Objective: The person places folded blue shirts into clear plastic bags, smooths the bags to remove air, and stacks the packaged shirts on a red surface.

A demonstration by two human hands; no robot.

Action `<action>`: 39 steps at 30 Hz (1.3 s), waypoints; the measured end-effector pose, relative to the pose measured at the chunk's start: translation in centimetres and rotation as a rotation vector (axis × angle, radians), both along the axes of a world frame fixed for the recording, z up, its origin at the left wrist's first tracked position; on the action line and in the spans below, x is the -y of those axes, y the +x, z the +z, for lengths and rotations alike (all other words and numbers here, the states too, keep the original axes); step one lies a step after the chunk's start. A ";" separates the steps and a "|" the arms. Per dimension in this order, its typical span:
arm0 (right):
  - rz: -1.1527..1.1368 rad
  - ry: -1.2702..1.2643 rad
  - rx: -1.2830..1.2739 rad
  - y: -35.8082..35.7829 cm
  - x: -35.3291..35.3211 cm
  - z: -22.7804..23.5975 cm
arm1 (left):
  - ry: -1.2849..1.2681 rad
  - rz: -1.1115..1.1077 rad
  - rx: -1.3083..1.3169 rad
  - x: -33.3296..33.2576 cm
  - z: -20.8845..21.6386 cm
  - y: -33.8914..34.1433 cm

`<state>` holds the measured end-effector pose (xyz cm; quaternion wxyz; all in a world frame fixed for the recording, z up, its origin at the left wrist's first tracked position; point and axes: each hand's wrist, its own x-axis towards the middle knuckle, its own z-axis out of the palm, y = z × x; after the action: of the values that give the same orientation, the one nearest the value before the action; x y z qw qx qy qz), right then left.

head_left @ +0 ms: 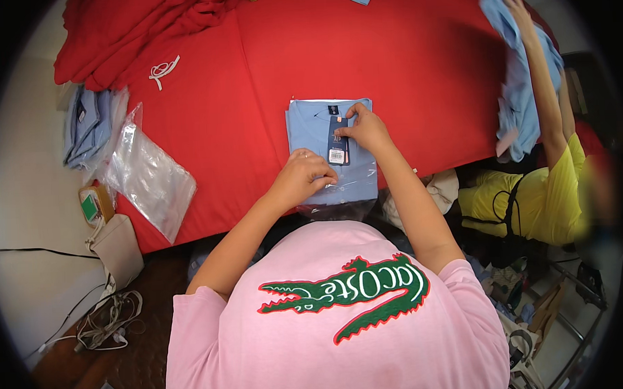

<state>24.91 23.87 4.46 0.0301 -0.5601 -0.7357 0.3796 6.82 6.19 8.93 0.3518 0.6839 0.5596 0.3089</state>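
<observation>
A folded light blue shirt [308, 129] lies on the red-covered table right in front of me. A dark blue hang tag [337, 152] with a white label rests on its front, below the neckline. My right hand [365, 129] is closed at the upper right of the shirt, thumb and fingers at the tag's upper part. Clear plastic bag [346, 195] film covers the shirt's lower part and hangs at the table edge. Over its upper edge, my left hand [303, 177] is closed with curled fingers, seemingly pinching the film; the fingertips are partly hidden.
Left are an empty clear plastic bag [149, 176] and folded blue garments [88, 127]. Red cloth [141, 29] is bunched at the far left, near a white string [163, 71]. At right, a person in yellow [531, 204] handles a blue garment [521, 105].
</observation>
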 end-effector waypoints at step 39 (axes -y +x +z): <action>0.385 -0.064 -0.317 6.8 0.3 2.0 | -0.325 0.086 -0.346 -8.3 -2.4 -5.7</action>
<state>31.73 23.55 6.42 0.0546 -0.3436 -0.8027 0.4844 1.09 14.49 6.54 0.3427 0.6365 0.6826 0.1075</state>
